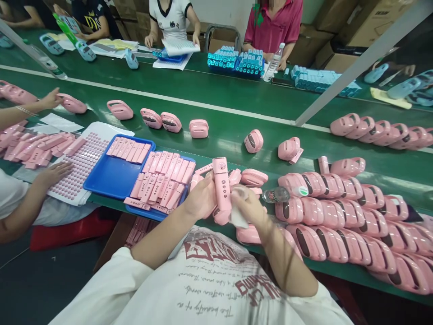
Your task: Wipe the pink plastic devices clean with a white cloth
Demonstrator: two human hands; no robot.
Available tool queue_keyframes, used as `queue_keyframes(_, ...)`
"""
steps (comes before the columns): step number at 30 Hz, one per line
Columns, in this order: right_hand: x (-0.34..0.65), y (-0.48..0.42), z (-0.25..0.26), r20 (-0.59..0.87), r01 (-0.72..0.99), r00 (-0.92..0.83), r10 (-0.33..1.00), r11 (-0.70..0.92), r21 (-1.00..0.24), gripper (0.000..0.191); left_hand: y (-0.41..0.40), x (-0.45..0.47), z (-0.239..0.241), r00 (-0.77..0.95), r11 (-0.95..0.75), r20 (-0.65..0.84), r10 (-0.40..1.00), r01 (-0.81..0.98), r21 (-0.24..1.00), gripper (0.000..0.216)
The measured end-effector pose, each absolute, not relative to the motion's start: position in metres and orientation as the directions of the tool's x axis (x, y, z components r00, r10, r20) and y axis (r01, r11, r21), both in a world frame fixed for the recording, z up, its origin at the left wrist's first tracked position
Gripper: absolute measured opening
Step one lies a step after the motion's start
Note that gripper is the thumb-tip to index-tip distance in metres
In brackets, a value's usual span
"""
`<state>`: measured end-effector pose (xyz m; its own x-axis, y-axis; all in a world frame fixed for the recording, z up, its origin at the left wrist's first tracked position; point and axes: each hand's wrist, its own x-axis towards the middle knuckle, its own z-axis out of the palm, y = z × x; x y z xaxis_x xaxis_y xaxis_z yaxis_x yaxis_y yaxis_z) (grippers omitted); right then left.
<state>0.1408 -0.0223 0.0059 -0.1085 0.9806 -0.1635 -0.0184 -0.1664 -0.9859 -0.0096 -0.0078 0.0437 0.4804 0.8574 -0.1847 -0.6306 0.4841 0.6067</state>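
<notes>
A pink stick-shaped device with buttons [222, 185] stands nearly upright in front of my chest, a round emblem near its top. My left hand [200, 198] has its fingers closed around it from the left side. In my right hand [253, 208], slightly blurred, is a white cloth [239, 217], pressed near the device's right edge. Just beyond my hands lies a rounded pink case [254, 177], with more pink pieces partly hidden behind my fingers. To the left, a blue tray [191, 164] holds many similar pink sticks.
Rows of pink handled cases [341, 213] crowd the right side, near a clear bottle [276, 195]. Pink cases [199, 128] line the green table [223, 97]. Another person's hand [56, 174] rests on a sticker sheet [83, 158] at left. A slanted metal post [355, 63] rises at right.
</notes>
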Motion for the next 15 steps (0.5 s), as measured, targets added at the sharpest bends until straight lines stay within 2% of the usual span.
queue_keyframes(3, 0.127, -0.027, 0.004, -0.165, -0.015, -0.178, 0.970, -0.170, -0.985, 0.043, -0.006, -0.007, 0.036, 0.427, 0.441, -0.203, 0.881, -0.586, 0.680, 0.057)
queue_keyframes(6, 0.123, -0.021, -0.002, -0.281, -0.046, -0.210, 0.937, -0.296, -0.954, 0.044, 0.001, -0.016, 0.022, 0.331, 0.367, -0.216, 0.919, -0.512, 0.777, 0.059)
queue_keyframes(10, 0.140, 0.025, -0.018, -0.459, 0.308, -0.118, 0.881, -0.407, -0.860, 0.034, 0.007, -0.052, -0.001, -0.019, 0.208, -0.222, 0.975, -0.280, 0.937, 0.046)
queue_keyframes(13, 0.160, 0.085, -0.037, -0.490, 0.477, -0.008, 0.871, -0.427, -0.768, 0.028, 0.001, -0.083, -0.014, -0.073, 0.292, -0.307, 0.949, -0.165, 0.942, 0.039)
queue_keyframes(15, 0.171, 0.128, -0.055, -0.532, 0.581, 0.076, 0.843, -0.471, -0.664, 0.025, -0.009, -0.097, -0.020, -0.073, 0.387, -0.395, 0.916, -0.102, 0.916, 0.039)
